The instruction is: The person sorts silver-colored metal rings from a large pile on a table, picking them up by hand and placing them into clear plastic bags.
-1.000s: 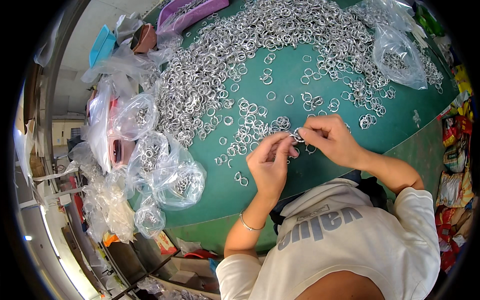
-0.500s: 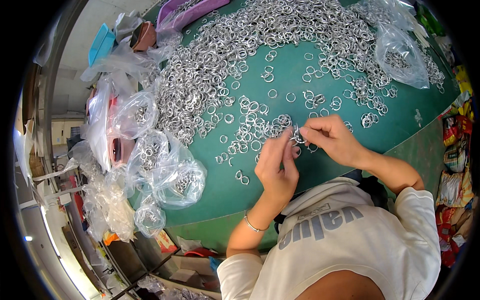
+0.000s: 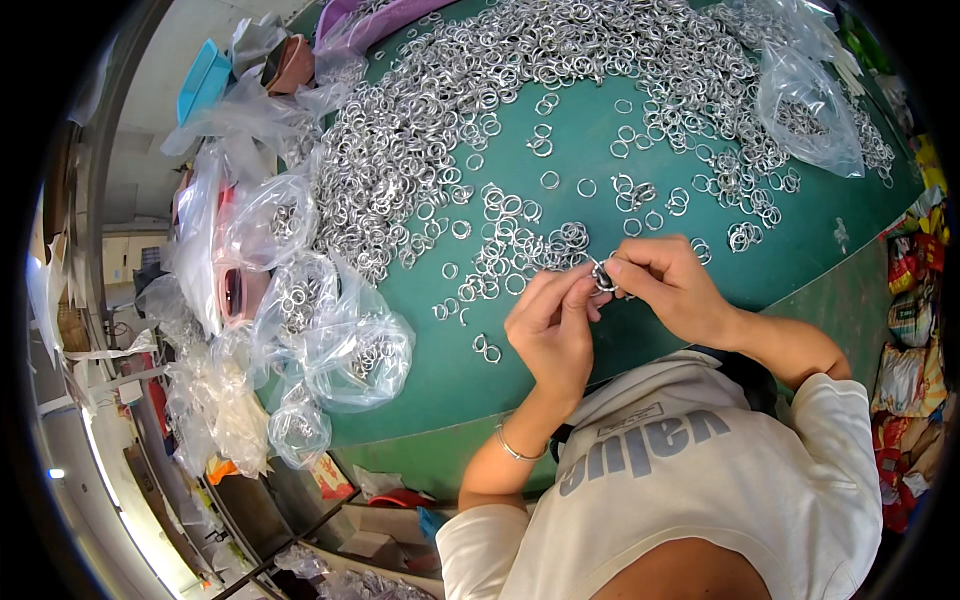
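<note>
Over the green tabletop (image 3: 430, 370), my two hands meet fingertip to fingertip. Between them is a small silver metal ring (image 3: 602, 277) with a dark part showing. My left hand (image 3: 555, 325) pinches it from the left, thumb against fingers. From the right, my right hand (image 3: 670, 285) closes thumb and forefinger on the same ring. Just beyond my left fingers lies a loose cluster of silver rings (image 3: 510, 235). A few single rings (image 3: 586, 187) are scattered farther out. The fingers partly cover the held ring, so its full shape is hidden.
A thick heap of silver rings (image 3: 400, 150) curves along the table's far and left sides. Clear plastic bags (image 3: 350, 350) holding rings sit at the left edge, another plastic bag (image 3: 810, 110) at far right. A purple tray (image 3: 375, 25) and blue bin (image 3: 203, 80) stand at far left.
The ring between my fingertips has turned and now shows a dark face. My hands have shifted only slightly and stay together.
</note>
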Available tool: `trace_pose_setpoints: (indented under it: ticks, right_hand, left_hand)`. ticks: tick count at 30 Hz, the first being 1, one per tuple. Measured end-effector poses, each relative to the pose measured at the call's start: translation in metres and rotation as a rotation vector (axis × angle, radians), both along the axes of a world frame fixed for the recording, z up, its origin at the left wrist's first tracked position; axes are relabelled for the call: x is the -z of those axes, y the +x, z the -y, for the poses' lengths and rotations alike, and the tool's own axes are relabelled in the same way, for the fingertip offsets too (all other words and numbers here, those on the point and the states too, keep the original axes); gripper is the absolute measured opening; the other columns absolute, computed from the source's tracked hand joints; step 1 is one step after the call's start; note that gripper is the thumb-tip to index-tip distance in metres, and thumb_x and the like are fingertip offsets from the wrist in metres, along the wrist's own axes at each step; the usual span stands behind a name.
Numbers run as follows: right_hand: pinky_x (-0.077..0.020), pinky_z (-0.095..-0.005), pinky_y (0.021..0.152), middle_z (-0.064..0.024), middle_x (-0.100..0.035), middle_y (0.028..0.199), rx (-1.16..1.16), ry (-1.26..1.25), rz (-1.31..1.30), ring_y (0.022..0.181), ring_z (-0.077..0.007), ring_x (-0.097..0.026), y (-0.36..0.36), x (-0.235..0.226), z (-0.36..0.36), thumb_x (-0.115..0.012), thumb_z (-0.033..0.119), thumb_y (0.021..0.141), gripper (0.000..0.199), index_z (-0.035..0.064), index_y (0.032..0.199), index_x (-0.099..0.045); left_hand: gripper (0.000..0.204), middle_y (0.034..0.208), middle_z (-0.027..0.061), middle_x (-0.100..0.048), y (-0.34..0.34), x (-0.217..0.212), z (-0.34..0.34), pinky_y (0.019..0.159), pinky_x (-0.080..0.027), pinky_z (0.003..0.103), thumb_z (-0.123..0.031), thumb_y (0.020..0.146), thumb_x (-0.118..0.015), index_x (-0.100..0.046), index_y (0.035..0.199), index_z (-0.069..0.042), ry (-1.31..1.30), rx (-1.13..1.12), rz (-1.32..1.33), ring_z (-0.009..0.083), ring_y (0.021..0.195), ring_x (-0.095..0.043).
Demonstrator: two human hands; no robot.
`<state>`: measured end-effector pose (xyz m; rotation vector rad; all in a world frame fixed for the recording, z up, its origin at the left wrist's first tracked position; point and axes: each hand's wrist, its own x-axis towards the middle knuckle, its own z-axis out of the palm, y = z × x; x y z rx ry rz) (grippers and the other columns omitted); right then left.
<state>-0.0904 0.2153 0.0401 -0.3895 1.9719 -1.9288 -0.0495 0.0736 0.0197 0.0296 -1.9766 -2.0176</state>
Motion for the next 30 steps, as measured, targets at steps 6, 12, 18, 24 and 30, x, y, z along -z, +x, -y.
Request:
trace_pose_setpoints:
  ticks: [6, 12, 18, 24, 30]
  right_hand:
    - [-0.0342, -0.0247, 0.047, -0.0047, -0.048, 0.058, 0.051, -0.019, -0.188, 0.051, -0.0077, -0.04, 0.007, 0.001, 0.004, -0.052, 0.013, 0.09, 0.024, -0.0033, 0.072, -0.055]
    - [-0.0354, -0.0296, 0.047, -0.0091, -0.052, 0.063, -0.009, 0.111, -0.403, 0.051, -0.0189, -0.046, 0.006, -0.001, 0.002, -0.051, 0.012, 0.089, 0.021, -0.0014, 0.073, -0.054]
    - [-0.0388, -0.0363, 0.052, -0.0109, -0.053, 0.065, -0.158, 0.151, -0.324, 0.058, -0.0294, -0.052, 0.003, -0.012, -0.001, -0.05, 0.016, 0.09, 0.021, 0.0008, 0.075, -0.05]
    - [-0.0392, -0.0401, 0.053, -0.0124, -0.053, 0.067, -0.217, 0.242, -0.481, 0.062, -0.0333, -0.054, 0.0, -0.012, -0.005, -0.047, 0.017, 0.091, 0.021, 0.0024, 0.076, -0.048]
    - [-0.0376, -0.0406, 0.051, -0.0115, -0.051, 0.067, -0.228, 0.214, -0.453, 0.06, -0.0331, -0.051, 0.0, -0.01, -0.005, -0.046, 0.017, 0.092, 0.022, 0.0027, 0.075, -0.047]
  left_hand:
    - [0.011, 0.075, 0.0076, -0.055, 0.001, 0.0, -0.006, 0.055, -0.053, 0.025, 0.001, 0.085, -0.058, -0.065, 0.092, 0.006, 0.229, -0.023, -0.005, 0.0107, 0.056, -0.052]
    - [0.011, 0.077, 0.0077, -0.055, 0.005, 0.006, -0.003, 0.056, -0.053, 0.025, -0.001, 0.086, -0.059, -0.065, 0.091, 0.006, 0.52, 0.041, 0.079, 0.0115, 0.057, -0.052]
    - [0.01, 0.075, 0.0077, -0.056, 0.011, -0.009, 0.004, 0.048, -0.043, 0.021, -0.001, 0.085, -0.059, -0.065, 0.089, 0.007, -0.091, -0.068, -0.08, 0.0105, 0.054, -0.05]
    - [0.011, 0.073, 0.0075, -0.055, 0.01, -0.009, 0.004, 0.048, -0.042, 0.021, -0.001, 0.086, -0.058, -0.064, 0.088, 0.008, 0.197, 0.032, 0.069, 0.0099, 0.053, -0.049]
    - [0.014, 0.072, 0.0064, -0.054, 0.012, -0.014, 0.003, 0.049, -0.042, 0.022, -0.006, 0.087, -0.059, -0.063, 0.088, 0.008, -0.02, -0.015, -0.022, 0.011, 0.054, -0.053]
